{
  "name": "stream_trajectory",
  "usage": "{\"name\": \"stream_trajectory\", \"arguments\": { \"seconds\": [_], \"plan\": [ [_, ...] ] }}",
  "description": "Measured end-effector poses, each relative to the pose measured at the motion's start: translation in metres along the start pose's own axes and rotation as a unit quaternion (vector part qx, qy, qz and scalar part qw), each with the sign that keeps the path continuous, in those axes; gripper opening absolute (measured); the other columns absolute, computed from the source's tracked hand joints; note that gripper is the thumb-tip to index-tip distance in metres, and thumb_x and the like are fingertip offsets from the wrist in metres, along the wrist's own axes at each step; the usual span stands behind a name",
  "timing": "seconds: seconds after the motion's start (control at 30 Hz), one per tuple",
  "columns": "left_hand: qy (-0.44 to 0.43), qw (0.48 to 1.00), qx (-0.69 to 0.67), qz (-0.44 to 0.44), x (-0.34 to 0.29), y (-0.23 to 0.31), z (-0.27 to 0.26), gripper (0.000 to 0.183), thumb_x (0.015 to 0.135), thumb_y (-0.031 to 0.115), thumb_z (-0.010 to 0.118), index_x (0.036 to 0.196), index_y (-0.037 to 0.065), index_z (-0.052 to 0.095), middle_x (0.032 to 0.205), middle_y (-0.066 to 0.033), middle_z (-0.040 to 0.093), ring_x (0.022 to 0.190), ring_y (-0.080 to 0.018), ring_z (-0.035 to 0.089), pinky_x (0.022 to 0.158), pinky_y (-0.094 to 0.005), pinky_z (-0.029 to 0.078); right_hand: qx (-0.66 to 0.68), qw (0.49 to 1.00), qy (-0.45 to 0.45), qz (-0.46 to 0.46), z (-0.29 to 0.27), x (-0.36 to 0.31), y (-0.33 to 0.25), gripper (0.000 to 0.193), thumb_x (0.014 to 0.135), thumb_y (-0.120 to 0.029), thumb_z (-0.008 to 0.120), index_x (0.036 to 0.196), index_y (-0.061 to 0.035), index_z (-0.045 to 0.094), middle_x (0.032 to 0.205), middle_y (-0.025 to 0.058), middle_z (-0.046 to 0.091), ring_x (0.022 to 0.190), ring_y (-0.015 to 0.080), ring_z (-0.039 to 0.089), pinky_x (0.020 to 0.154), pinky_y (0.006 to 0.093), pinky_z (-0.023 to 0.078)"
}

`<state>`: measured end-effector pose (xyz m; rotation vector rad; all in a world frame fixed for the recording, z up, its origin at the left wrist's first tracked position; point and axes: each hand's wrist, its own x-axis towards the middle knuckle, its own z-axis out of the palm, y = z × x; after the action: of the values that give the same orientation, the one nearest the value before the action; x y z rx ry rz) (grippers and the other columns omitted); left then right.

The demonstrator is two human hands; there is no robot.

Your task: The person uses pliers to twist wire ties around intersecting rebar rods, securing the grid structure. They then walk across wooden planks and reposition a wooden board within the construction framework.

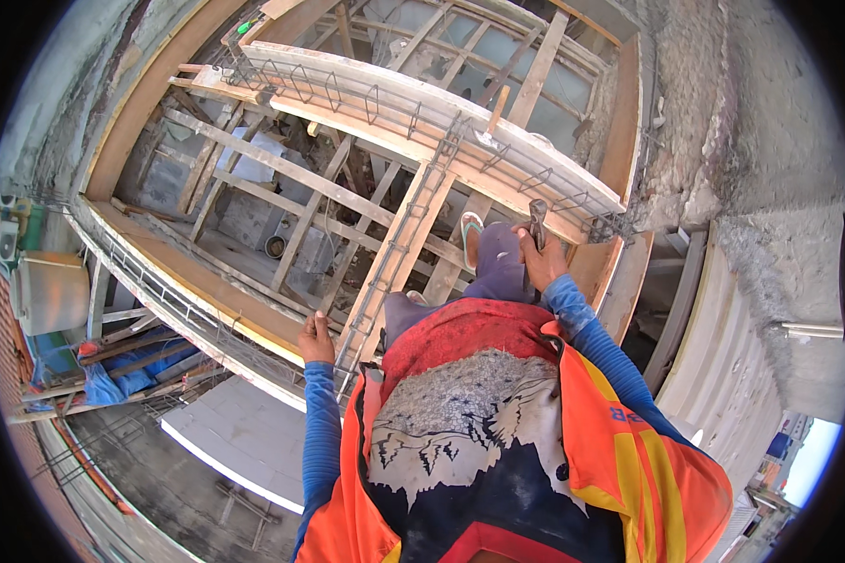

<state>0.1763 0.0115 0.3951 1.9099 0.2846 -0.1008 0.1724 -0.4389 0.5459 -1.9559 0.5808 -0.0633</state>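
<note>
My right hand (543, 262) is closed around a hammer (537, 214), held upright beside my right knee with its dark metal head at the top. My left hand (316, 339) has curled fingers, out to the left by the front wooden formwork (244, 324); whatever it may hold is too small to make out. Between the hands, a narrow wooden beam form (432, 202) with a steel rebar cage (396, 249) runs away from me. One sandalled foot (471, 240) rests on the timbers right of that form.
A longer form with rebar (371, 103) crosses ahead, with a wooden-handled tool (497, 113) on it. Timber planks (282, 169) cross deep openings below. Rough concrete wall (695, 122) stands at right. A lower grey roof panel (239, 427) and blue tarp (113, 383) lie at left.
</note>
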Motion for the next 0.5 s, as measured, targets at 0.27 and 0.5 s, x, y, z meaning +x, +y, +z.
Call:
{"name": "stream_trajectory", "arguments": {
  "seconds": [0.27, 0.5],
  "plan": [
    [0.095, 0.988, 0.038, -0.114, -0.018, -0.074, 0.001, 0.043, 0.100, 0.034, 0.053, 0.077, 0.000, 0.066, 0.065, -0.0042, 0.058, 0.065, -0.0123, 0.048, 0.062, -0.0340, 0.042, -0.014, 0.998, 0.059, 0.021, -0.028, 0.051, 0.007, 0.022, 0.096, -0.024, 0.059, 0.103, -0.0043, 0.067, 0.070, 0.0031, 0.059, 0.060, 0.0114, 0.057, 0.059, 0.0302, 0.047],
    [0.129, 0.957, 0.134, -0.224, -0.083, -0.103, 0.005, 0.046, 0.097, 0.036, 0.052, 0.080, -0.002, 0.072, 0.063, -0.0122, 0.061, 0.061, -0.0208, 0.055, 0.063, -0.0391, 0.044, -0.141, 0.989, 0.037, -0.004, -0.042, 0.117, 0.030, 0.028, 0.096, -0.027, 0.058, 0.108, -0.0038, 0.068, 0.085, 0.0157, 0.067, 0.082, 0.0281, 0.066, 0.078, 0.0401, 0.050]
  ]
}}
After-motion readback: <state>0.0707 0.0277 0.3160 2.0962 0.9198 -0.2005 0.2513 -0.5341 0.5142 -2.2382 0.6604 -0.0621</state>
